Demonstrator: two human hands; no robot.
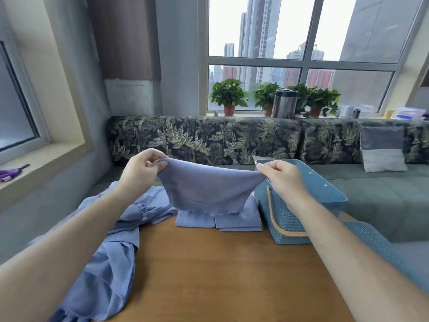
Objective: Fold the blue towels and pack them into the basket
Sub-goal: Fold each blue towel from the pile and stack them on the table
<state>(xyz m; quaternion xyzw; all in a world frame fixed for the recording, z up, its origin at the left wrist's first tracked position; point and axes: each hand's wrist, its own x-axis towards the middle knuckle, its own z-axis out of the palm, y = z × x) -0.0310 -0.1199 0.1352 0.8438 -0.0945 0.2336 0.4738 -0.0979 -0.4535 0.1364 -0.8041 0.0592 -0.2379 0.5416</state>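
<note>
Large window (306, 61), grey frame, four panes; daylight, pale sky, tower blocks outside.
Sill: four potted plants (228, 94) in terracotta pots, a steel flask (284, 104) between them; cups and small containers at the right end, too small to tell.
Sofa (209, 138) beneath the window: dark leaf-print back, grey-green seat.
Cushion (381, 148), grey over white, leaning on the sofa back.
Grey concrete wall (178, 54); brown panel (125, 36) to its left.
Side window (14, 108), frosted, in a deep cream recess; purple item (9, 174) on its ledge.
Wooden worktop (220, 263), warm brown.
</note>
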